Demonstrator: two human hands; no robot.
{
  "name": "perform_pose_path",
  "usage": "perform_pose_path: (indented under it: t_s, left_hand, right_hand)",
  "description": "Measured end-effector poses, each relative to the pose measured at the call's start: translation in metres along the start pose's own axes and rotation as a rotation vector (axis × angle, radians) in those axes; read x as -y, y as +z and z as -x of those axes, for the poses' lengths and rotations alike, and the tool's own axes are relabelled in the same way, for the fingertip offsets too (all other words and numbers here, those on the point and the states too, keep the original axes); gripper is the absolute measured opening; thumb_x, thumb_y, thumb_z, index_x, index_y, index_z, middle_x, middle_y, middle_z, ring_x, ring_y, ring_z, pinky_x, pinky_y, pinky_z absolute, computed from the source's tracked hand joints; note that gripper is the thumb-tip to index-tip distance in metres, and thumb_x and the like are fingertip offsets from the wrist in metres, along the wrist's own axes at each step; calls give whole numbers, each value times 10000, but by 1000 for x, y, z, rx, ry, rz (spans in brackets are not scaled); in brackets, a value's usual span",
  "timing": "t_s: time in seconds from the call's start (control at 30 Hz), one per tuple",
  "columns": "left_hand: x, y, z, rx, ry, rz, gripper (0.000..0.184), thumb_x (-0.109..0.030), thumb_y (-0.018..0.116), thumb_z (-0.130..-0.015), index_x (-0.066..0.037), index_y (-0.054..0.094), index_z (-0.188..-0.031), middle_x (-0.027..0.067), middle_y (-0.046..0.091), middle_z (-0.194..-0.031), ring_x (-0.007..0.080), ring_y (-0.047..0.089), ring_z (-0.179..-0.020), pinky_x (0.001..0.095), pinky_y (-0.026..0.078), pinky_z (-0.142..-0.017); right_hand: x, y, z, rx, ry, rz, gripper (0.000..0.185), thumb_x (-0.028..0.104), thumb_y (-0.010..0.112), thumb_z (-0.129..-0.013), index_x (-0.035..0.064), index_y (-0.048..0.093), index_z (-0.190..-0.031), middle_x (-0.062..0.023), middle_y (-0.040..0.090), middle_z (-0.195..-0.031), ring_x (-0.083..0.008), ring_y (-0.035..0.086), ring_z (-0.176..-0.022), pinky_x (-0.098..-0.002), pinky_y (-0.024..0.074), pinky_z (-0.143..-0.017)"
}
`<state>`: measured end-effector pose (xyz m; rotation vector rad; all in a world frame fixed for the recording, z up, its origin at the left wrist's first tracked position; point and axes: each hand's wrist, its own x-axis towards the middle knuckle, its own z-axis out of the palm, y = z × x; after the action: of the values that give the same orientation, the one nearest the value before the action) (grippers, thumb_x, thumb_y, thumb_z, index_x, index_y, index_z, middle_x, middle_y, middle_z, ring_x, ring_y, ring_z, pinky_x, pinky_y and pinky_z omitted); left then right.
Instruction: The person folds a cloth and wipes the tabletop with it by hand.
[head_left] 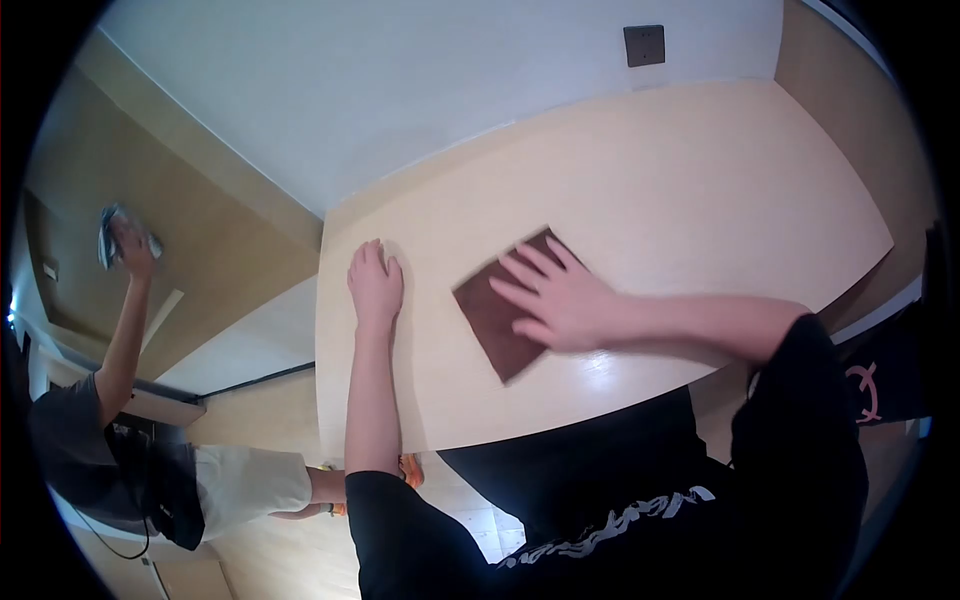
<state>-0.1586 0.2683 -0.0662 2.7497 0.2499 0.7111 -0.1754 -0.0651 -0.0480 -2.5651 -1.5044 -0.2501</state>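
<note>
Under my right hand (pixel 565 297) lies a brown square cloth (pixel 490 320), flat on the light wooden tabletop (pixel 690 180). The fingers of that hand are spread and press on the cloth's right part, and its edges look slightly blurred. My left hand (pixel 375 283) rests palm down near the table's left edge, with its fingers stretched out and nothing in them. A stretch of bare tabletop separates the left hand from the cloth.
A white wall with a dark socket plate (pixel 644 45) runs along the table's back. To the left, another person (pixel 90 440) holds a greyish cloth (pixel 112 236) against a wooden panel (pixel 190 200). A dark bag (pixel 885 375) with pink marking is at the right.
</note>
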Motion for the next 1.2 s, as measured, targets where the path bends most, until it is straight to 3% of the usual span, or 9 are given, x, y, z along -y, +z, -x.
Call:
perform_pose_path:
  t_s: [0.1, 0.23, 0.33, 0.4, 0.5, 0.6, 0.7, 1.1, 1.2]
  left_hand:
    - [-48, -21, 27, -104, 111, -578, 434, -184, 555, -877, -32, 499, -1280, 200, 504, -1301, 357, 449, -1245, 477, 321, -1059]
    - [-150, -60, 74, 68, 90, -286, 473, -200, 594, -857, -53, 493, -1295, 203, 517, -1256, 337, 479, -1202, 510, 378, -970]
    - [-215, -52, 112, 128, 332, -189, 538, -245, 586, -881, -50, 444, -1362, 200, 518, -1269, 349, 515, -1136, 476, 396, -955]
    - [-236, -39, 131, 166, 378, -140, 556, -259, 578, -889, -53, 426, -1383, 212, 489, -1308, 362, 481, -1184, 498, 377, -983]
    - [-251, -33, 147, 241, 376, -233, 600, -306, 544, -913, -79, 363, -1439, 236, 362, -1426, 400, 348, -1310, 566, 287, -1051]
    - [-255, -12, 137, 422, 342, -239, 622, -342, 502, -935, -114, 301, -1478, 224, 220, -1519, 419, 218, -1390, 604, 200, -1089]
    - [-244, -2, 109, 450, 401, -122, 608, -347, 465, -955, -150, 267, -1494, 181, 174, -1555, 415, 163, -1421, 580, 153, -1127]
    - [-227, 95, -74, 21, 394, -262, 455, -390, 457, -967, -188, 478, -1375, 204, 380, -1446, 414, 346, -1312, 552, 278, -1062]
    - [-250, 87, -50, 166, 104, -208, 493, -383, 419, -979, -144, 427, -1411, 200, 361, -1465, 421, 319, -1337, 587, 251, -1065]
  right_hand:
    - [15, -28, 51, 93, -84, -130, 673, 498, 414, -946, 80, 319, -1465, -217, 225, -1533, -388, 158, -1434, -532, 117, -1158]
    - [-31, -52, 34, -39, 86, -751, 503, 354, 519, -922, 32, 500, -1308, -227, 508, -1315, -368, 443, -1260, -431, 335, -1079]
    - [-111, -38, 6, -410, 184, -447, 318, 234, 566, -865, 16, 613, -1092, -190, 607, -1130, -354, 536, -1101, -428, 431, -957]
    - [-150, -51, -1, -571, 118, 1, 243, 181, 564, -834, 20, 626, -1005, -180, 617, -1088, -335, 548, -1068, -426, 443, -927]
    - [-206, -41, 0, -735, 292, -70, 181, 137, 566, -805, 24, 627, -933, -162, 622, -1037, -322, 558, -1036, -431, 450, -902]
    - [-239, -5, 8, -616, 386, -45, 153, 121, 570, -803, 26, 628, -908, -147, 622, -985, -323, 563, -1007, -432, 458, -875]
    - [-233, -2, 3, -602, 273, -90, 134, 113, 568, -803, 32, 626, -892, -136, 616, -958, -318, 570, -978, -425, 469, -849]
    - [-234, -12, 12, -622, 296, -109, 123, 124, 567, -807, 45, 626, -881, -117, 607, -946, -293, 576, -933, -415, 476, -828]
    - [-235, -13, 4, -585, 301, -105, 122, 119, 566, -806, 50, 629, -884, -115, 607, -948, -292, 576, -933, -413, 480, -823]
